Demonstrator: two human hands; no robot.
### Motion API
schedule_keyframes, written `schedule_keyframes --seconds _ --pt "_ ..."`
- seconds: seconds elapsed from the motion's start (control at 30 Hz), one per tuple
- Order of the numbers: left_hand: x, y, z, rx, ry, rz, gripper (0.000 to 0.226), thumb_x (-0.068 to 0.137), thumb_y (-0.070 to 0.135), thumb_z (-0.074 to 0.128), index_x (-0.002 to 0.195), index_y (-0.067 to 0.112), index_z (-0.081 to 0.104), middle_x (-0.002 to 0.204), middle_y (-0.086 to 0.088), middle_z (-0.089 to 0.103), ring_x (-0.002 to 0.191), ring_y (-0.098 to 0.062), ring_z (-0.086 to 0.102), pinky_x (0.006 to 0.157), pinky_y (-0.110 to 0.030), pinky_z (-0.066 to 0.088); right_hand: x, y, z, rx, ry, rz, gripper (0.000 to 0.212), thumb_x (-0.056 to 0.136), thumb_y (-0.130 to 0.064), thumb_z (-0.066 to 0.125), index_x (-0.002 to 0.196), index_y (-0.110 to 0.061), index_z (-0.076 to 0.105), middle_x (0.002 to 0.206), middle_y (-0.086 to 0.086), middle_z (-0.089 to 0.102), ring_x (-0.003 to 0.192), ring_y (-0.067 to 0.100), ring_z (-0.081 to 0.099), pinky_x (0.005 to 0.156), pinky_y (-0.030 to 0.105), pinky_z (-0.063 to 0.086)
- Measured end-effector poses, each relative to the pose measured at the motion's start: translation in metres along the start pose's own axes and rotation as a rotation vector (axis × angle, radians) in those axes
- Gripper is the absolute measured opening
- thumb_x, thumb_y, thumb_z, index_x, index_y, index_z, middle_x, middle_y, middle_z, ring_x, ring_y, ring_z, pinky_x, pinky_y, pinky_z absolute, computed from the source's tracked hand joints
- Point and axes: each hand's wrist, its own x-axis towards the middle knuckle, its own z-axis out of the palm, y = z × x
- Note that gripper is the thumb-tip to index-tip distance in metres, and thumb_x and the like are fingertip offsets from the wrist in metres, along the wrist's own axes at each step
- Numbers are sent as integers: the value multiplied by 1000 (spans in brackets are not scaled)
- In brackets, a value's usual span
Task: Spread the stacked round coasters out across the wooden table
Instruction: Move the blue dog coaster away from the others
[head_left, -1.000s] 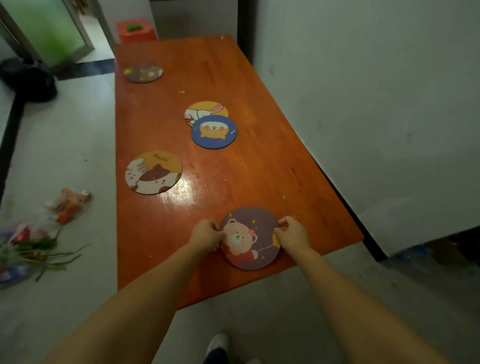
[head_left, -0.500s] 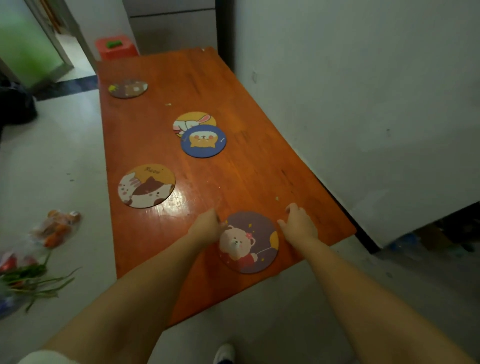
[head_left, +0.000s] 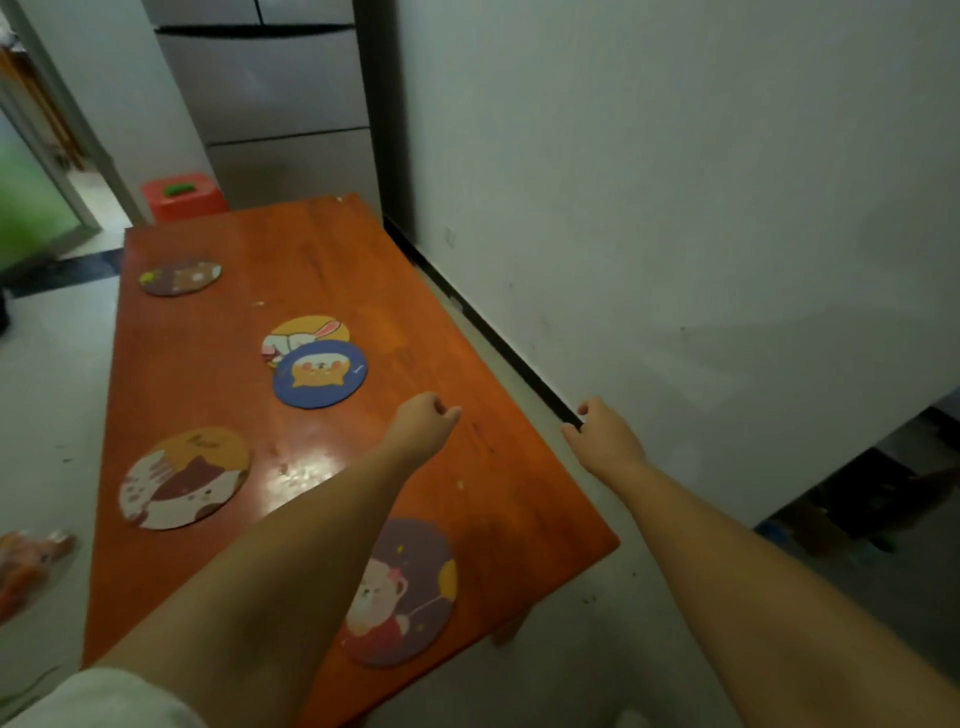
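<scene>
Round coasters lie spread on the wooden table (head_left: 218, 364). A purple bear coaster (head_left: 410, 592) rests near the front edge, partly under my left forearm. A blue coaster (head_left: 320, 375) overlaps a yellow rabbit coaster (head_left: 304, 335) mid-table. A cat coaster (head_left: 184, 478) lies at the left and a dark coaster (head_left: 180, 277) sits far back left. My left hand (head_left: 423, 423) hovers above the table right of the blue coaster, fingers curled, holding nothing. My right hand (head_left: 602, 434) is off the table's right edge, fingers loosely curled, also with nothing in it.
A white wall (head_left: 675, 208) runs close along the table's right side. A grey fridge (head_left: 280, 104) and a red stool (head_left: 182, 197) stand beyond the far end. Bags of vegetables (head_left: 31, 566) lie on the floor at the left.
Both hands let go of the purple bear coaster and rose forward, the left over the table, the right past its right edge. The camera tilted up.
</scene>
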Motion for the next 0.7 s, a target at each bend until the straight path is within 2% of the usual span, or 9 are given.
schedule_keyframes --seconds 0.13,0.23,0.4,0.47,0.57,0.63,0.7 --pt "30 46 39 -50 82 -41 27 94 31 54 78 10 49 84 -19 62 78 -33 60 76 -45 54 61 32 -36 59 -43 -26 46 93 -33 53 130 -7 45 125 18 60 109 34 61 92 43 52" --pt "51 78 63 -113 167 -108 25 92 27 55 78 7 50 93 -27 68 77 -33 60 76 -46 54 102 48 -64 55 -97 -88 46 92 -33 54 130 -7 46 123 19 61 107 34 61 90 42 51" --pt "83 122 99 -233 259 -212 30 91 27 55 65 15 46 81 -18 60 75 -29 59 74 -47 55 169 65 -102 -14 -159 -211 44 93 -33 54 128 -6 48 124 18 61 111 34 60 91 40 49" --pt "95 131 105 -280 290 -261 27 90 28 55 69 12 50 81 -17 61 75 -29 59 72 -45 54 197 64 -110 -36 -174 -251 43 93 -32 54 126 -5 49 123 19 62 110 34 60 91 41 49" --pt "116 132 102 -292 357 -334 24 90 29 56 78 8 56 84 -18 64 83 -34 65 79 -45 55 235 50 -110 -65 -210 -328 42 93 -32 54 126 -5 49 122 19 62 109 34 60 90 41 49" --pt "133 129 96 -303 403 -365 24 89 29 56 74 10 54 81 -19 64 87 -37 68 80 -45 57 260 35 -104 -81 -243 -379 43 94 -32 53 127 -5 49 121 19 63 109 34 60 90 40 49" --pt "153 127 91 -332 457 -395 23 89 28 56 74 10 53 87 -25 67 90 -38 68 81 -44 57 286 18 -97 -90 -257 -427 44 94 -32 53 128 -5 49 121 19 64 109 34 61 91 40 49"
